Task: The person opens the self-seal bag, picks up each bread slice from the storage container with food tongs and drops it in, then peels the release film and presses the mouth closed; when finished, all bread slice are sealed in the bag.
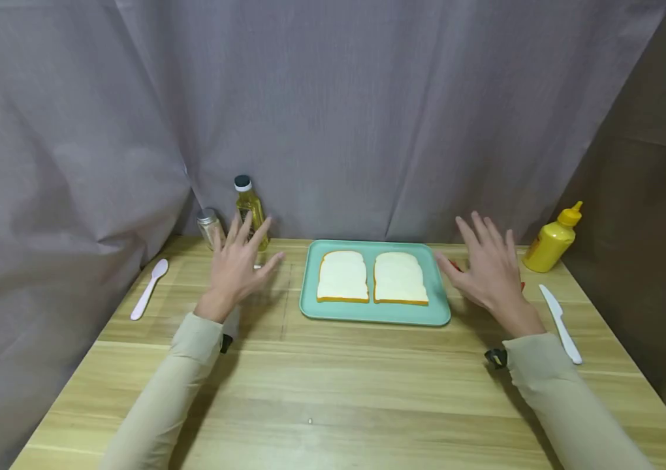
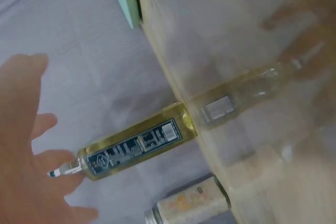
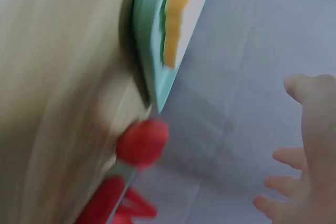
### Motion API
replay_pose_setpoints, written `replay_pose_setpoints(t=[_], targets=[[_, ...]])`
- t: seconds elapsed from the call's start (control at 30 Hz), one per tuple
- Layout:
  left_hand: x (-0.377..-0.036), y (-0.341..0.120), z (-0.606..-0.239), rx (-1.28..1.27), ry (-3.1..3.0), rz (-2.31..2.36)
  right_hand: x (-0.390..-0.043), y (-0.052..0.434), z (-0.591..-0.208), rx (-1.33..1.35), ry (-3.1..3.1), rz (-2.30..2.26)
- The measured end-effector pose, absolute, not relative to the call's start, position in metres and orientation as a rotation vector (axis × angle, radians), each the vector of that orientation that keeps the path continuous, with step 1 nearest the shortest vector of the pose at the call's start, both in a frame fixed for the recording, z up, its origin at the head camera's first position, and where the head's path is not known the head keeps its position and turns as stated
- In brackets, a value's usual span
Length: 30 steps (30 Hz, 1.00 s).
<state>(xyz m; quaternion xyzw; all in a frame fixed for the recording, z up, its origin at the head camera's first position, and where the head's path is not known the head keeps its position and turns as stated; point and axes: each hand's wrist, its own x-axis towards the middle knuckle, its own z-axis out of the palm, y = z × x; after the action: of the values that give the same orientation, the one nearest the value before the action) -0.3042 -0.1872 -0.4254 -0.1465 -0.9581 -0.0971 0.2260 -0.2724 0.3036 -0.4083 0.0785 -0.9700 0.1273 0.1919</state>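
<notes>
My left hand point(image 1: 236, 264) is held over the table's left side with fingers spread and nothing in its grasp. Behind it stand a bottle of yellow oil point(image 2: 134, 142) with a dark label and a small jar point(image 2: 194, 203) with a metal lid. On the right, my right hand point(image 1: 488, 271) is likewise spread and holds nothing. A red and grey utensil point(image 3: 142, 145) lies below it, mostly hidden by the hand in the head view. Between the hands, two bread slices point(image 1: 342, 277) lie side by side on a green tray point(image 1: 368, 315).
A pinkish spoon point(image 1: 149, 290) lies at the far left. At the right are a yellow squeeze bottle point(image 1: 552, 241), upright near the back corner, and a white plastic knife point(image 1: 561, 324). A grey curtain point(image 1: 333, 117) hangs along the wooden table's point(image 1: 356, 391) back edge.
</notes>
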Motion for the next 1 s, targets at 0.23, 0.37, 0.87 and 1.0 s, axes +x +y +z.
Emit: replay_pose_setpoints(t=[0.23,0.37,0.87,1.0], targets=[[-0.288,-0.205,-0.430,-0.518,-2.562,-0.404,-0.266,0.255,-0.417,0.404,-2.654,0.549],[-0.282,-0.213,-0.433,-0.539,-2.615,-0.458,-0.263,0.221,-0.419,0.541,-2.624,0.624],[-0.267,-0.230,-0.454,-0.788,-2.771,-0.524,-0.256,0.090,-0.444,0.964,-2.780,0.695],[-0.263,-0.228,-0.455,-0.822,-2.835,-0.540,-0.256,0.065,-0.449,1.074,-2.818,0.657]])
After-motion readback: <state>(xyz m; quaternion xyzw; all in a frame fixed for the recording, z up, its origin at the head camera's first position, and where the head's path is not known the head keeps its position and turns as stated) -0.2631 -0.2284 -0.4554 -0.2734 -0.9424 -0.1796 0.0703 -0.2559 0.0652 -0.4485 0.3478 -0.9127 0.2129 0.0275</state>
